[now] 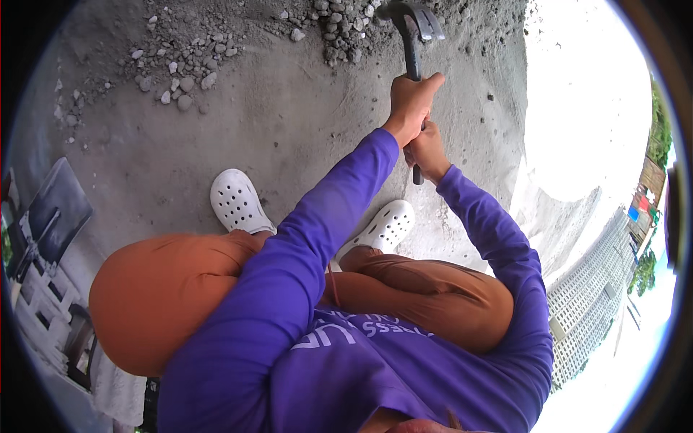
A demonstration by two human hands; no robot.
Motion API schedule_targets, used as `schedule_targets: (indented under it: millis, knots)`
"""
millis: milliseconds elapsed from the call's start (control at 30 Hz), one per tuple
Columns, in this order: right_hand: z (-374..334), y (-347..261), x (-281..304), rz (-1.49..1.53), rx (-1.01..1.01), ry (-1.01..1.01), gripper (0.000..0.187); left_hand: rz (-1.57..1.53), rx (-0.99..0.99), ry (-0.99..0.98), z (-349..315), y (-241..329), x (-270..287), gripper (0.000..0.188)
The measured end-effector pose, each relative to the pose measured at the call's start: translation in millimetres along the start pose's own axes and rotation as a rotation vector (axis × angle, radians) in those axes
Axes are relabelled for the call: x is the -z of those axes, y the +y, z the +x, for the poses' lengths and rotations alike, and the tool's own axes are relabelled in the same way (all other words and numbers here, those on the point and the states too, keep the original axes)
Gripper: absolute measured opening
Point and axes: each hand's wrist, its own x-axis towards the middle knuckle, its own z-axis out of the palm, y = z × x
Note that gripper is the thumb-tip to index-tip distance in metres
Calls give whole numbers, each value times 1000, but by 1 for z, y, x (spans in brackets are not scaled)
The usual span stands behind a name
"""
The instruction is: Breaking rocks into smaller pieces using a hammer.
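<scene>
**Hammer in a two-handed hold: handle on the 12-to-6 line, left hand nearer the head**

Directions are given with 12 o'clock at the top of the view. The hammer point(411, 58) is upper right of centre, and its long axis runs close to 12 and 6 o'clock. The hammer head point(413, 17) is at 12 o'clock from both hands. Its striking end faces roughly 9 o'clock; the claw curves toward 4.

The left hand point(410, 105) grasps the handle on the head side and is the nearer of the two. The right hand point(431, 153) is closed around the lower handle, just beside the left, at about 5 o'clock from it. The butt end protrudes below the right hand toward 6 o'clock. Some fingers are hidden; neither hand appears released.

The nearer cluster of stones point(341, 32) lies at about 9 o'clock from the hammer head and between 10 and 11 from the left hand. Looser stones point(186, 79) lie farther off, toward 9 to 10 o'clock. Whether the head touches the grey ground point(310, 123) or is raised over it cannot be determined.

The right clog point(390, 225) is at 7 o'clock from the right hand, near the butt; the left clog point(237, 202) is well apart, toward 8.
</scene>
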Motion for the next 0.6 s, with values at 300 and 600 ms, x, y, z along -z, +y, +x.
schedule_targets:
  millis: [300,600]
  knots:
    - [46,-15,2,67,188,46,16,158,-130,-6,33,23,-19,36]
    - [-1,1,-2,117,-229,-22,18,6,163,4,13,-10,7,36]
